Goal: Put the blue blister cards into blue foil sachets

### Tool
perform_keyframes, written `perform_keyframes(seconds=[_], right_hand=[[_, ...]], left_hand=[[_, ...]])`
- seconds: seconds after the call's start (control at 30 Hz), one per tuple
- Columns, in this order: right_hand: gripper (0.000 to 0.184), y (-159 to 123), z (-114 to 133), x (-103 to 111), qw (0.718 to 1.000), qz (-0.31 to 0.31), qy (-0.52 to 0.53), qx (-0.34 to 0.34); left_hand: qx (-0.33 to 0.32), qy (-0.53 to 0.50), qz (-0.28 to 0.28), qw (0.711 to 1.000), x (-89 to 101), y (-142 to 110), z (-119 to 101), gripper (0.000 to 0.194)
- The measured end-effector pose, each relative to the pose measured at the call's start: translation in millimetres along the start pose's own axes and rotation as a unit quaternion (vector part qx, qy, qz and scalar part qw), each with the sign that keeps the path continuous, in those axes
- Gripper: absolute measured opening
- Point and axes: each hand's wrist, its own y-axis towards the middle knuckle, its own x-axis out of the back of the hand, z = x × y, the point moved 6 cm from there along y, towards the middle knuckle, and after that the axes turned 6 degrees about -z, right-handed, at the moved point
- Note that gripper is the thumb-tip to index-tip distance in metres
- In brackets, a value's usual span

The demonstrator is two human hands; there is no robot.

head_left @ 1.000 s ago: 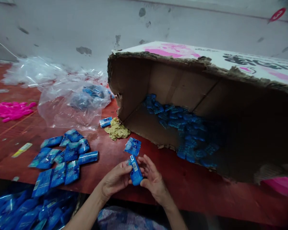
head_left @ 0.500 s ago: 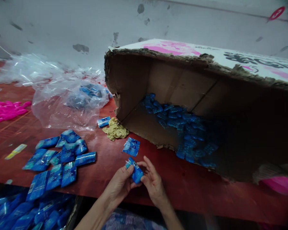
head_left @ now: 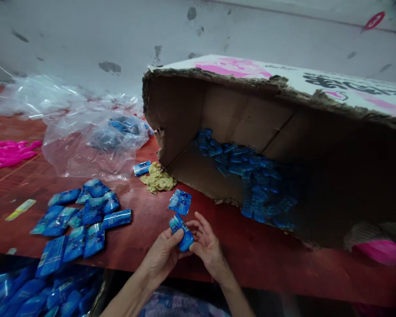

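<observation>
Between my hands, above the front of the red table, is a small blue plastic-wrapped packet (head_left: 185,239). My left hand (head_left: 165,251) pinches it with the thumb on top. My right hand (head_left: 208,248) touches its lower right end with thumb and finger, the other fingers stretched out. Just beyond lies a flat blue printed wrapper (head_left: 180,202). To the left, several blue packets (head_left: 94,211) lie in a loose heap on the table.
A large cardboard box (head_left: 224,193) lies on its side at the right, blue packets (head_left: 260,176) inside. A yellow cloth (head_left: 158,178), a clear plastic bag (head_left: 86,158), pink pieces (head_left: 9,152) and a yellow strip (head_left: 20,210) lie leftward. More blue packets (head_left: 36,295) fill a container below the edge.
The packet has turned slightly in my hands, so more of its printed upper end shows. Both hands remain in nearly the same place; the view has shifted slightly.
</observation>
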Motion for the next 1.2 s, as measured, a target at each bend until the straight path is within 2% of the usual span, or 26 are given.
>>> perform_keyframes(seconds=[0.2, 0.27, 0.43, 0.67, 0.9, 1.1, 1.2], right_hand=[[0.057, -4.7, -0.7, 4.1, 0.998, -0.012, -0.053, 0.023], [0.054, -3.7, 0.5, 5.8, 0.997, -0.010, -0.071, 0.021], [0.053, 0.4, 5.2, 5.8, 0.998, 0.007, -0.057, 0.015], [0.050, -3.7, 3.4, 3.1, 0.997, -0.012, -0.079, 0.020], [0.047, -3.7, 1.0, 9.9, 0.995, -0.024, -0.092, 0.010], [0.051, -5.8, -4.8, 13.7, 0.991, -0.046, -0.124, 0.016], [0.052, -6.1, -6.2, 12.4, 0.993, -0.029, -0.115, 0.002]], left_hand=[[0.000, -0.018, -0.037, 0.999, 0.2, 0.3, 10.4, 0.028], [0.003, -0.015, -0.030, 0.999, -0.3, -1.0, 8.5, 0.025], [0.009, -0.016, 0.033, 0.999, -5.3, -7.3, 2.7, 0.027], [-0.007, -0.035, -0.020, 0.999, -5.3, -8.8, 7.7, 0.019], [0.017, -0.022, 0.011, 1.000, -7.1, -10.3, 6.1, 0.023], [-0.002, -0.024, -0.003, 1.000, -11.5, -8.5, 12.9, 0.021], [-0.009, -0.025, -0.003, 1.000, -9.2, -7.5, 8.8, 0.023]])
